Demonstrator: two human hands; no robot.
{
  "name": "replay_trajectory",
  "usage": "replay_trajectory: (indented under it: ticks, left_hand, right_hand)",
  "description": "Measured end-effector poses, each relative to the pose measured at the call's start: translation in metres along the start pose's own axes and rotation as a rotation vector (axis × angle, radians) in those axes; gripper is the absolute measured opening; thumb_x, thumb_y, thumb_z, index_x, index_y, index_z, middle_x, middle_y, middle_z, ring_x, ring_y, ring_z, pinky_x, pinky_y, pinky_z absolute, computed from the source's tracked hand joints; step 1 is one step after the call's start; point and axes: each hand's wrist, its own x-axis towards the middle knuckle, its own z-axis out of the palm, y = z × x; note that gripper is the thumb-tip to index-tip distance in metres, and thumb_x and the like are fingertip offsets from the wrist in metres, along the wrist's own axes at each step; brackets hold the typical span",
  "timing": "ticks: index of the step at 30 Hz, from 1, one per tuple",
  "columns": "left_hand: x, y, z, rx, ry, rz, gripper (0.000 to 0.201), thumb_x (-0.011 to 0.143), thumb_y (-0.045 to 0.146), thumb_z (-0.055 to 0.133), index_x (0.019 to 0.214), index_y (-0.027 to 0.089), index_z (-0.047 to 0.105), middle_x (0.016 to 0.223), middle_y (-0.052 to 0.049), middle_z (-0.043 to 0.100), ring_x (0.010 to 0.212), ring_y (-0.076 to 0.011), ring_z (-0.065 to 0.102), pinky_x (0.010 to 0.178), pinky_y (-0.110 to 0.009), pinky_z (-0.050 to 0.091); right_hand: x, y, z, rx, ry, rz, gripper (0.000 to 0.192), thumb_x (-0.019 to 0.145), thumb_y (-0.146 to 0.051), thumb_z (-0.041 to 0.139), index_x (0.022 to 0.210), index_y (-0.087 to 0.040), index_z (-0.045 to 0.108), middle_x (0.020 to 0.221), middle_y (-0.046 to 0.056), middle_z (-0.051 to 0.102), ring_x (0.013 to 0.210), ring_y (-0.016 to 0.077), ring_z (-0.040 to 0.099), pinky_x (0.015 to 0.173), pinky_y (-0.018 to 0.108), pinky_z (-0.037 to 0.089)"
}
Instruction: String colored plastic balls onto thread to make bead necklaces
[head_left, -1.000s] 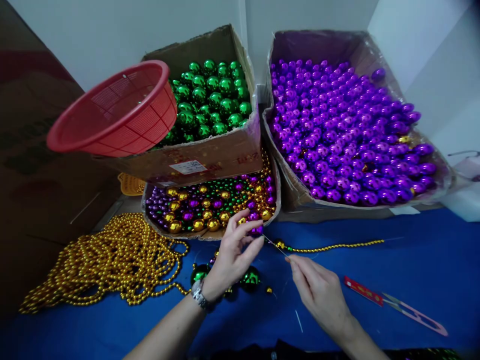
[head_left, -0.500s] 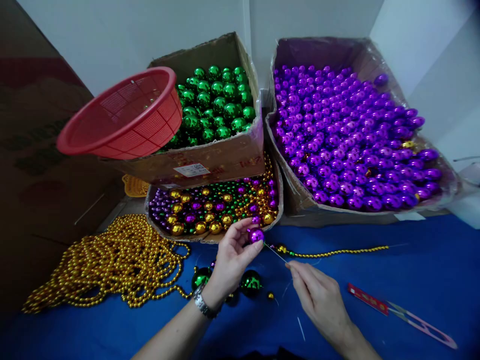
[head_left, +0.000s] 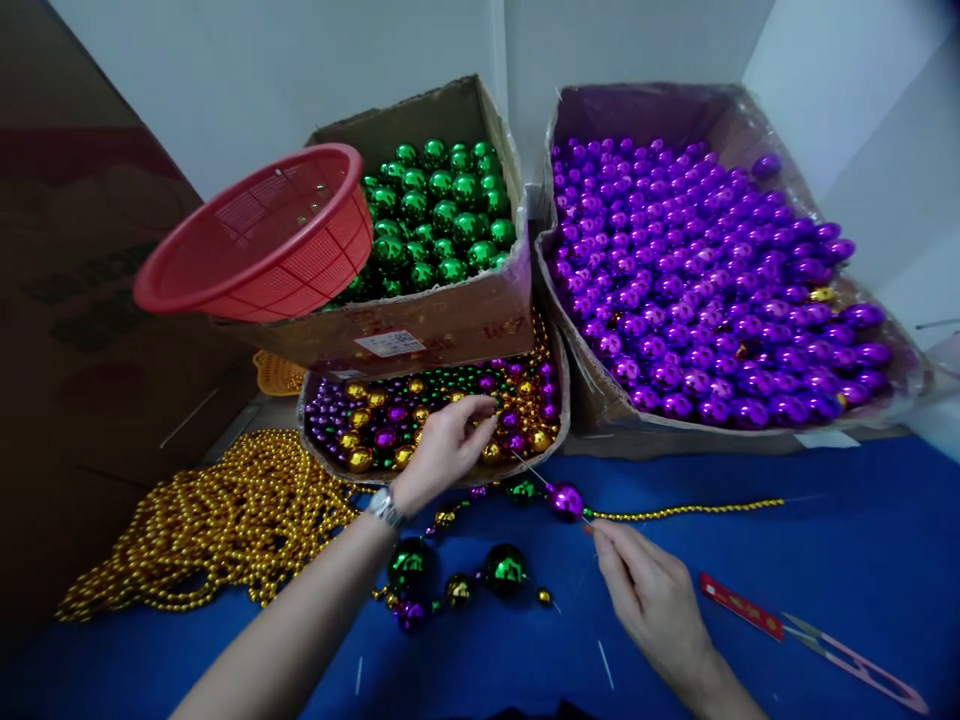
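Note:
My right hand (head_left: 649, 590) pinches the lower end of a thin needle (head_left: 534, 470) that slants up to the left. A shiny purple ball (head_left: 566, 501) is threaded on this needle. My left hand (head_left: 450, 440), with a metal watch at the wrist, is over the low box of mixed beads (head_left: 431, 478). Its thumb and forefinger are apart, close to gold and purple beads, and nothing shows between them. Below lies a strung piece with large green balls (head_left: 505, 569) and smaller gold and purple ones. A strand of small gold beads (head_left: 690, 510) runs right from near the purple ball.
A box of green balls (head_left: 450, 325) stands behind the mixed beads, with a red basket (head_left: 262, 285) on its left. A big box of purple balls (head_left: 592, 400) is at right. Gold bead strands (head_left: 217, 530) are heaped left. Thread snips (head_left: 847, 660) lie right on the blue cloth (head_left: 675, 475).
My left hand has let go of the purple ball and moved up and left over the mixed beads. The ball now sits on the needle, nearer my right hand, which still holds the needle.

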Motion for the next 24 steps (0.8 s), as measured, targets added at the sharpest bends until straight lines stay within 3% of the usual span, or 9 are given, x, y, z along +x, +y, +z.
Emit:
replay_trajectory:
  ticks: [1, 4, 7, 10, 16, 19, 22, 24]
  left_hand:
    - [0.012, -0.008, 0.0, 0.234, -0.075, 0.031, 0.027, 0.089, 0.023, 0.043, 0.113, 0.016, 0.055, 0.107, -0.011, 0.064, 0.1, -0.0227, 0.058, 0.084, -0.036, 0.048]
    - [0.041, -0.03, 0.011, 0.425, -0.196, 0.048, 0.019, 0.08, 0.01, 0.05, 0.092, 0.013, 0.064, 0.091, -0.016, 0.066, 0.099, -0.0307, 0.055, 0.08, -0.043, 0.046]
    - [0.058, -0.045, 0.029, 0.444, -0.247, 0.042, 0.019, 0.074, 0.002, 0.05, 0.079, 0.013, 0.065, 0.082, -0.018, 0.066, 0.098, -0.0329, 0.054, 0.075, -0.043, 0.045]
    - [0.065, -0.051, 0.037, 0.423, -0.247, 0.029, 0.02, 0.074, 0.001, 0.05, 0.08, 0.013, 0.065, 0.086, -0.018, 0.066, 0.099, -0.0323, 0.053, 0.075, -0.042, 0.044]
    - [0.049, -0.029, 0.023, 0.211, -0.157, -0.008, 0.026, 0.083, 0.02, 0.05, 0.107, 0.015, 0.06, 0.098, -0.012, 0.065, 0.087, -0.0245, 0.061, 0.071, -0.033, 0.048]
    - [0.021, -0.005, 0.017, -0.107, -0.112, -0.066, 0.034, 0.092, 0.03, 0.036, 0.121, 0.017, 0.049, 0.096, -0.008, 0.065, 0.08, -0.0169, 0.063, 0.063, -0.025, 0.049]
    - [-0.006, 0.014, 0.018, -0.871, -0.076, -0.271, 0.029, 0.089, 0.029, 0.048, 0.115, 0.017, 0.052, 0.085, -0.005, 0.063, 0.075, -0.0133, 0.063, 0.062, -0.021, 0.049]
    - [-0.017, 0.021, 0.021, -1.211, -0.076, -0.382, 0.025, 0.085, 0.025, 0.055, 0.109, 0.016, 0.056, 0.082, -0.004, 0.062, 0.072, -0.0116, 0.062, 0.061, -0.02, 0.049]
  right_hand:
    - [0.0, 0.0, 0.0, -0.002, 0.004, 0.003, 0.019, 0.094, -0.018, 0.04, 0.1, -0.019, 0.058, 0.083, 0.005, 0.065, 0.075, 0.0184, 0.063, 0.068, 0.029, 0.047]
    - [0.0, -0.001, 0.001, 0.005, 0.006, 0.007, 0.02, 0.094, -0.017, 0.039, 0.096, -0.019, 0.058, 0.078, 0.004, 0.063, 0.07, 0.0176, 0.062, 0.066, 0.029, 0.045]
    - [0.0, 0.0, 0.001, 0.021, 0.014, -0.002, 0.019, 0.093, -0.016, 0.04, 0.099, -0.018, 0.058, 0.08, 0.005, 0.062, 0.073, 0.0173, 0.061, 0.067, 0.028, 0.045]
    - [-0.002, 0.002, -0.001, 0.04, 0.023, 0.007, 0.019, 0.093, -0.016, 0.04, 0.101, -0.018, 0.058, 0.081, 0.005, 0.062, 0.073, 0.0164, 0.06, 0.066, 0.027, 0.044]
    - [-0.005, 0.003, -0.004, 0.058, 0.036, 0.068, 0.018, 0.094, -0.019, 0.04, 0.087, -0.019, 0.056, 0.07, 0.001, 0.056, 0.063, 0.014, 0.055, 0.061, 0.026, 0.04]
    - [-0.004, 0.001, -0.004, 0.077, 0.055, 0.077, 0.017, 0.094, -0.019, 0.041, 0.086, -0.02, 0.055, 0.071, 0.001, 0.057, 0.062, 0.0132, 0.054, 0.061, 0.026, 0.039]
    - [-0.001, -0.001, -0.005, 0.087, 0.056, 0.069, 0.016, 0.094, -0.018, 0.041, 0.086, -0.02, 0.055, 0.072, 0.0, 0.057, 0.062, 0.0123, 0.053, 0.06, 0.025, 0.038]
    - [0.001, -0.002, -0.004, 0.082, 0.049, 0.054, 0.015, 0.094, -0.018, 0.041, 0.087, -0.02, 0.055, 0.072, 0.0, 0.057, 0.063, 0.0123, 0.054, 0.061, 0.025, 0.038]
